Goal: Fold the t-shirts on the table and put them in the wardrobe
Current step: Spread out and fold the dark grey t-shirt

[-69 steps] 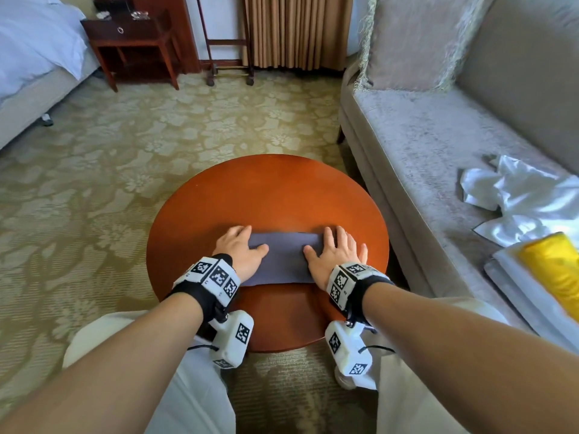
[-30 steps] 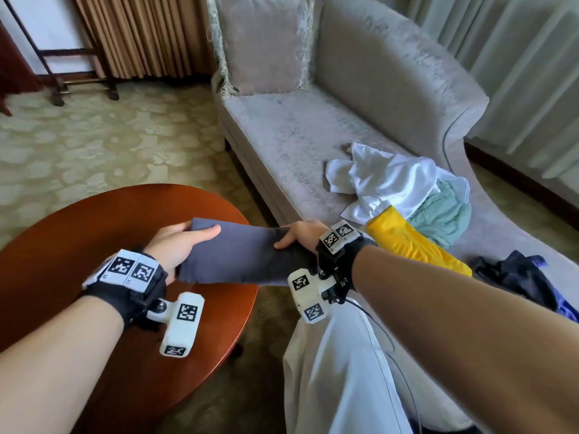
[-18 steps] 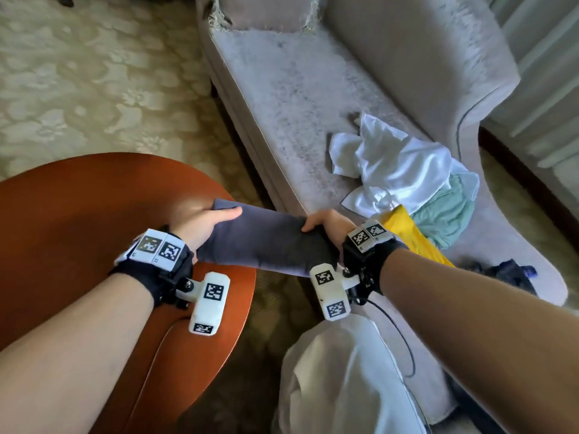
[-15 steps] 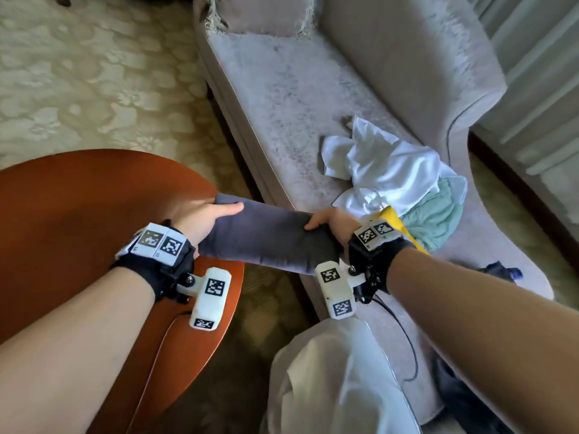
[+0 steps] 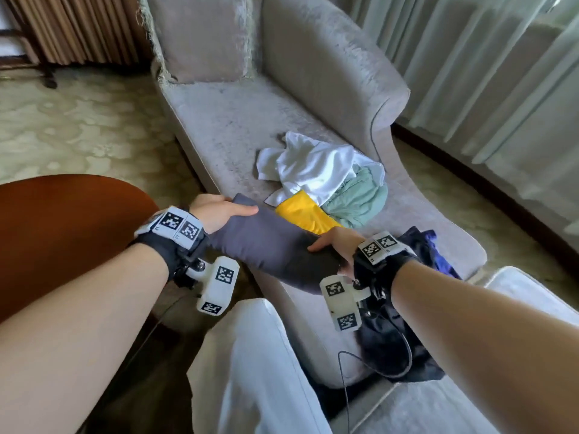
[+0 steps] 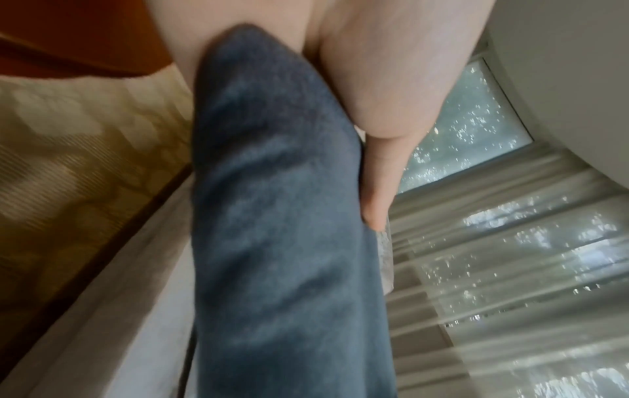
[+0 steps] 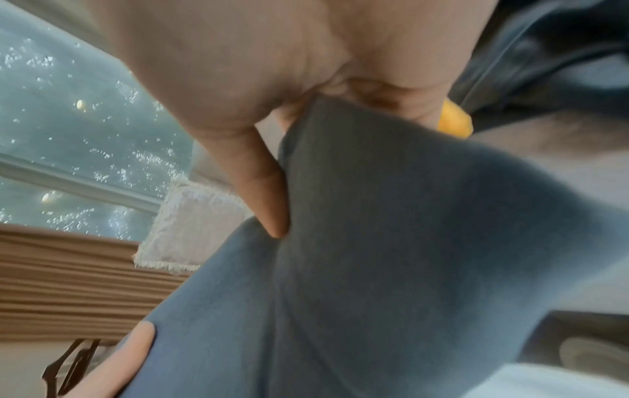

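Lifted off the round wooden table [image 5: 62,220], the folded grey t-shirt [image 5: 266,245] now hangs over the velvety sofa [image 5: 238,126], left hand [image 5: 216,211] and right hand [image 5: 336,244] pinching its ends beside crumpled clothes [image 5: 322,180].

Both forearms reach forward, left hand [image 5: 216,211] and right hand [image 5: 338,244] in a pinching grip.

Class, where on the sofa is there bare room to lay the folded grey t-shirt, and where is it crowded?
Bare seat lies between the cushion and the white garment. Crowded: white, mint and yellow clothes, with dark clothes nearer the person. Both hands hold the grey t-shirt.
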A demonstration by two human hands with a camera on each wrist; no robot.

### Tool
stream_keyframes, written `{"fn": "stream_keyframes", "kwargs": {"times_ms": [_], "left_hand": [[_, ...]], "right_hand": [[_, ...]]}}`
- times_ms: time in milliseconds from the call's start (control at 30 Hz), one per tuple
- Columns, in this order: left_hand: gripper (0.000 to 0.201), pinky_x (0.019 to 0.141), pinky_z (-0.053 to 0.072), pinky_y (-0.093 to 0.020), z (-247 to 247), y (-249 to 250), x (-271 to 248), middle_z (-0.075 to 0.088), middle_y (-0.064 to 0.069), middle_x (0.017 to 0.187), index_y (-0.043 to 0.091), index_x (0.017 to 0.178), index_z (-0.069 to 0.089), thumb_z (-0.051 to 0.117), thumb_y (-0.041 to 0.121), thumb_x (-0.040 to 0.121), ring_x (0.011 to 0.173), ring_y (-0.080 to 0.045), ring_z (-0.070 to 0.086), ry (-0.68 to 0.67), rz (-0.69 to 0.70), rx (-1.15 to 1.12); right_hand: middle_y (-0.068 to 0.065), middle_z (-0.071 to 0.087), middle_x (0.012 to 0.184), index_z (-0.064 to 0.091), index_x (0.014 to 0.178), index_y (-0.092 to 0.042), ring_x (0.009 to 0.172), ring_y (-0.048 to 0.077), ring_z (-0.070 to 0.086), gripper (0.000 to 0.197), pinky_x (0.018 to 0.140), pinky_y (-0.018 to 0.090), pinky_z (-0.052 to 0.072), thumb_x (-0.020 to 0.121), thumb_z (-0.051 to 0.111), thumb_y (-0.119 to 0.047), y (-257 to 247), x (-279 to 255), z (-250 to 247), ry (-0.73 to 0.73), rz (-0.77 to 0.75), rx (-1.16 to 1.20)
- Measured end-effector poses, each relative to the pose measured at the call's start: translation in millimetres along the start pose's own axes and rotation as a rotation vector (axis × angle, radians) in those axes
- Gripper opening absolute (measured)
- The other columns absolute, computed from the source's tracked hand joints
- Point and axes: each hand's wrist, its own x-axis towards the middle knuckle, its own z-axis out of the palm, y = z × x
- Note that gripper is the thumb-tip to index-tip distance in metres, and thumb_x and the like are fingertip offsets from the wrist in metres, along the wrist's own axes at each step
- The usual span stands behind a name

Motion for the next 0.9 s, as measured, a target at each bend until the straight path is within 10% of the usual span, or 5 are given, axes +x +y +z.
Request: {"fn": "stream_keyframes", "kwargs": {"times_ms": [100, 267, 500, 800, 900], "left_hand": [[0.021, 0.057, 0.047, -0.021, 46.0, 8.7, -12.9, 0.068, 0.001, 0.083, 0.020, 0.074, 0.066, 0.086, 0.027, 0.071, 0.073, -0.012, 0.063, -0.077, -0.014, 0.035], [0.056, 0.090, 0.050, -0.026, 107.3, -5.1, -23.1, 0.068, 0.002, 0.108, 0.013, 0.108, 0.072, 0.091, 0.037, 0.061, 0.099, -0.014, 0.064, -0.251, 0.007, 0.148], [0.025, 0.065, 0.050, -0.019, 131.2, -38.9, -20.5, 0.068, 0.000, 0.090, 0.018, 0.089, 0.070, 0.085, 0.030, 0.074, 0.078, -0.013, 0.064, -0.229, -0.070, 0.177], [0.031, 0.084, 0.056, -0.038, 160.2, -69.1, -9.1, 0.075, -0.007, 0.094, 0.012, 0.093, 0.074, 0.087, 0.023, 0.067, 0.090, -0.026, 0.070, -0.254, -0.184, 0.062], [0.029, 0.088, 0.055, -0.042, 176.7, -74.0, -4.7, 0.076, -0.008, 0.091, 0.013, 0.085, 0.075, 0.088, 0.024, 0.061, 0.092, -0.028, 0.070, -0.269, -0.203, 0.024]], "right_hand": [[0.022, 0.068, 0.097, 0.065, 0.086, -0.005, 0.100, 0.040, 0.067, 0.050, 0.090, 0.060, 0.049, 0.036, 0.074, -0.004, 33.8, -23.0, -35.6, 0.026, 0.093, 0.015], [0.025, 0.064, 0.091, 0.066, 0.077, -0.001, 0.095, 0.045, 0.065, 0.025, 0.087, 0.057, 0.052, 0.054, 0.074, -0.005, 91.6, -34.4, -69.6, -0.035, 0.157, -0.083], [0.009, 0.063, 0.100, 0.061, 0.089, -0.015, 0.089, 0.025, 0.062, 0.010, 0.094, 0.044, 0.051, 0.085, 0.068, -0.008, 130.8, -9.8, -69.4, -0.107, 0.117, -0.178], [0.006, 0.038, 0.151, 0.035, 0.148, -0.014, 0.137, 0.027, 0.038, 0.062, 0.112, 0.037, 0.029, 0.094, 0.057, -0.034, 123.7, 33.5, -86.8, -0.013, 0.004, -0.841], [0.012, 0.045, 0.146, 0.044, 0.141, -0.002, 0.134, 0.026, 0.043, 0.052, 0.083, 0.020, 0.043, 0.094, 0.059, -0.019, 121.3, 44.4, -105.2, -0.024, 0.022, -0.820]]}}
